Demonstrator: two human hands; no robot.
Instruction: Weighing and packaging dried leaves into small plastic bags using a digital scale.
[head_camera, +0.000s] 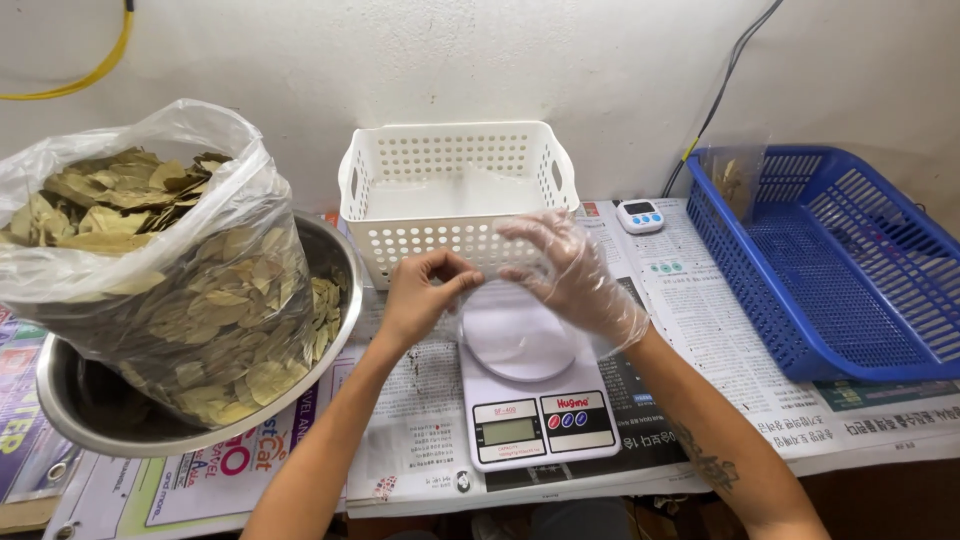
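Head view: my bare left hand (425, 290) pinches a clear bag's (520, 275) edge, my gloved right hand (570, 270) spread open against it, above the empty scale (530, 395) mid-frame; leaves (180, 290) at left unweighed.

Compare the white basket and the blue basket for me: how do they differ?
The white basket is small, deep and straight-on behind the scale; the blue basket is wider, shallower and angled at the right. The white basket holds clear bags; the blue basket holds one bag of leaves, propped in its far corner. Both are perforated plastic standing on newspaper.
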